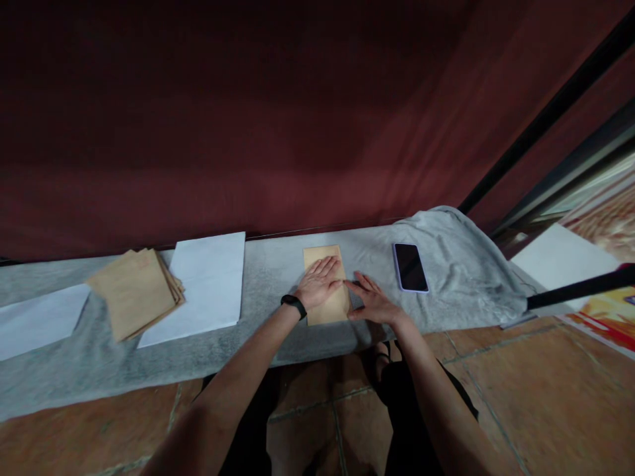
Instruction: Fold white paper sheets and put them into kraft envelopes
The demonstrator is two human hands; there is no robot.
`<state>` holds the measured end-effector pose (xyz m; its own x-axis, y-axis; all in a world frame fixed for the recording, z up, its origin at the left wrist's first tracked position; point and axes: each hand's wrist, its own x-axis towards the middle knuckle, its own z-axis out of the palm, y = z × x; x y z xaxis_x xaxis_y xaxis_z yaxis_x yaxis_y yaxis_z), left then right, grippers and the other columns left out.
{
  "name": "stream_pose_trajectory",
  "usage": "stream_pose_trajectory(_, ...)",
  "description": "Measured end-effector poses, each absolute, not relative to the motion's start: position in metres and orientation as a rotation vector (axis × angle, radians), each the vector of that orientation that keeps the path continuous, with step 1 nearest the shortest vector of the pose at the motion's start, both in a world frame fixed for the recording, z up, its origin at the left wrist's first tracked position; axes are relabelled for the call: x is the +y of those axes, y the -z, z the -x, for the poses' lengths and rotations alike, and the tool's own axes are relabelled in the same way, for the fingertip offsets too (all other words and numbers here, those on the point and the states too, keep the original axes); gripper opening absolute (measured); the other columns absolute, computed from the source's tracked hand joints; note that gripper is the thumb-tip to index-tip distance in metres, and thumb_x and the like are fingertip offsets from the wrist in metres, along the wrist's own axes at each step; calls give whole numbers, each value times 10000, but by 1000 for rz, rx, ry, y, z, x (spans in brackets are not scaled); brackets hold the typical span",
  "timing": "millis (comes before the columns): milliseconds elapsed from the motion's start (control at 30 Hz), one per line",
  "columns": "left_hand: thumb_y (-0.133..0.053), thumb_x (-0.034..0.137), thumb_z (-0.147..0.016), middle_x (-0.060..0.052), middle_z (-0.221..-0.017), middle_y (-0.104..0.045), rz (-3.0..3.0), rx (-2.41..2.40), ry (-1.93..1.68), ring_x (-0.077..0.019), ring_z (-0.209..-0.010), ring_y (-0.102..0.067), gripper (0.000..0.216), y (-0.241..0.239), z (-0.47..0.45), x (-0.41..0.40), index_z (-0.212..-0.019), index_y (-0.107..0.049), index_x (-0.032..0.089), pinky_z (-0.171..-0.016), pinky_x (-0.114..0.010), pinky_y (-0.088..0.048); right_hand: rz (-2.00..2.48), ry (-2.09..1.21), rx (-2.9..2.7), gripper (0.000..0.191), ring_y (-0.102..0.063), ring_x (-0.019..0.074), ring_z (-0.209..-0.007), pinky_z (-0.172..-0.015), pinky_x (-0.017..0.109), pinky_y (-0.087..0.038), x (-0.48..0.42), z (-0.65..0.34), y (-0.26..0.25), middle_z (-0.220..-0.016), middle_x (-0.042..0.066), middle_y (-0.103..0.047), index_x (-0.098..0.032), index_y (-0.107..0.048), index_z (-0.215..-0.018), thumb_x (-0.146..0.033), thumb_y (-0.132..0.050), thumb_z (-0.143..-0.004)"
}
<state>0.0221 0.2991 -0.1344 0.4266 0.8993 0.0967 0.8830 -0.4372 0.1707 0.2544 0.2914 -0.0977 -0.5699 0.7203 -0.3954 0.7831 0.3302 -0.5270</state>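
Brown envelope is lying flat on the grey cloth, just to the left of the phone and apart from it. We are pressing our left hand palm down on the middle of the envelope, fingers extended and slightly spread, gripping nothing. Our right hand is resting open and flat between the envelope and the phone, with its fingertips touching the envelope's right long edge and nothing held in it. The envelope's long axis is running away from us, roughly parallel to the long axis of the phone; one short end is pointing toward the far edge of the cloth and the other toward our body. We cannot tell which end is carrying the flap, since the left hand is covering much of the face. In our judgement, the flattening is going best when the left palm is bearing evenly on the paper while the right fingertips are steadying the edge, so that the envelope is not skewing on the soft cloth. Well to the left of the phone, a stack of brown envelopes is sitting partly on a white sheet.
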Motion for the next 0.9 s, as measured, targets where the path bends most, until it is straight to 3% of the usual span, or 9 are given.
stream_pose_trajectory(567,-315,516,-1064,-116,-1679,-317,-2612,1572,-212,-229,-1583,-200,676,129,-39,249,-1604,-296,109,-1297,-445,-147,-1423,1046,2540,975,-60,318,-1601,-1287,451,-139,293,-257,103,-1744,88,-64,-256,-352,-1608,-412,-796,-753)
stream_pose_trajectory(900,-323,510,-1070,-78,-1689,-301,-2610,1520,-252,-217,-1591,-169,638,127,-44,210,-1618,-287,186,-1305,-461,-116,-1400,1030,2580,941,-57,327,-1600,-1281,491,-176,295,-261,108,-1744,71,-80,-273,-362,-1602,-428,-769,-767)
